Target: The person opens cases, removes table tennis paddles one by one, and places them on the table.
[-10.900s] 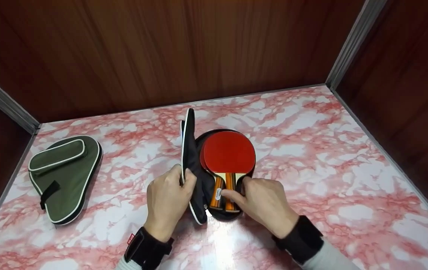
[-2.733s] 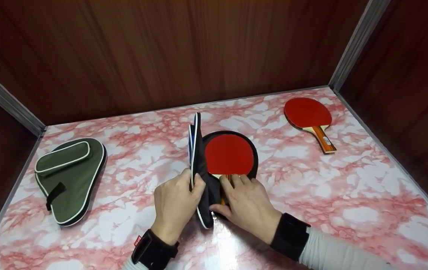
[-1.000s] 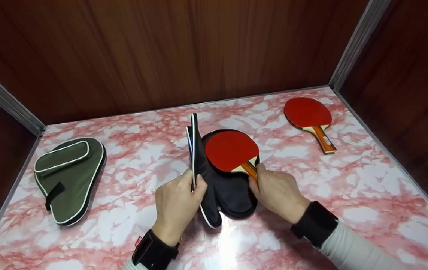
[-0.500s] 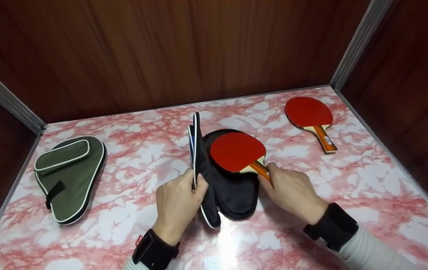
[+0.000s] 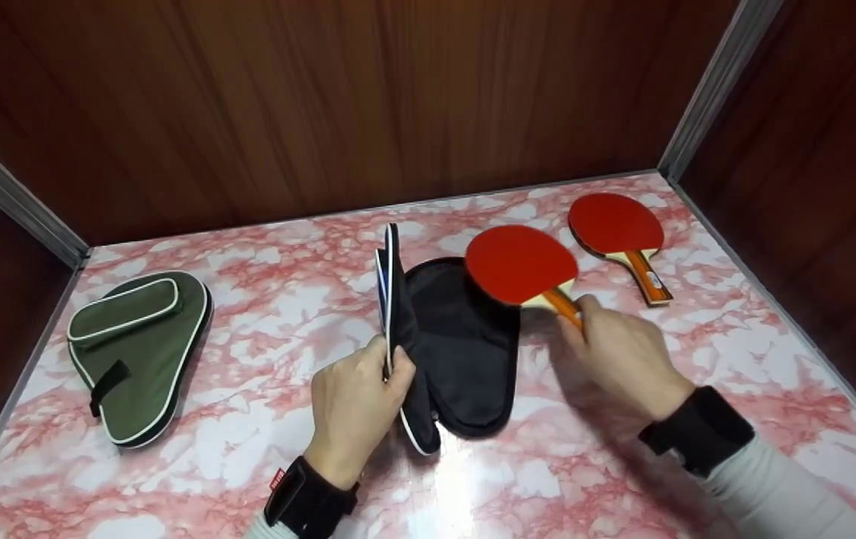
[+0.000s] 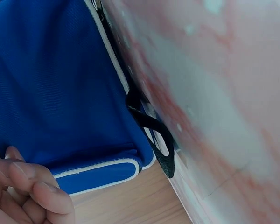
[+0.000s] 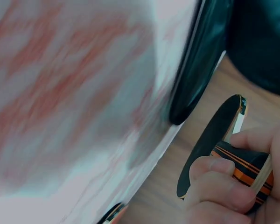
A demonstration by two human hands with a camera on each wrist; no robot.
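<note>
My left hand grips the edge of the raised flap of a paddle case, thumb on the inner side. The case lies unzipped, with a black lining and white piping; the left wrist view shows its blue outside and a black strap loop. My right hand holds a red table tennis paddle by its striped handle, above the case's right edge. In the right wrist view the paddle's dark underside shows. A second red paddle lies on the table at the back right.
A green paddle case with white piping and a pocket lies at the left of the pink marbled table. Dark wood panels wall in the back and both sides.
One paddle went from the case to the back right earlier. The second has since been lifted out, moving up and right in my right hand. My left hand stays on the flap.
</note>
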